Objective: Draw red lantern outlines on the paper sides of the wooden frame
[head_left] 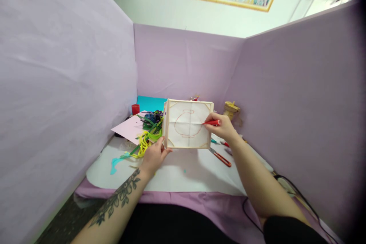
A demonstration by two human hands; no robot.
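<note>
A box-like wooden frame [177,143] with white paper on its front is held tilted up above the table. Red lines on the paper form a rounded lantern outline with short bars at top and bottom. My left hand [154,156] grips the frame's lower left corner, thumb at the front edge. In my right hand [224,127] is a red marker [213,122], its tip at the right side of the drawn outline. Fold creases cross the paper's middle.
Yellow and green paper strips [145,141], a pink sheet [130,127], a blue sheet [153,102] and a red candle-like cylinder [135,109] lie left. An orange-handled utility knife [221,158] rests right. A yellowish roll [231,109] stands behind. Lilac partitions [185,61] enclose the table.
</note>
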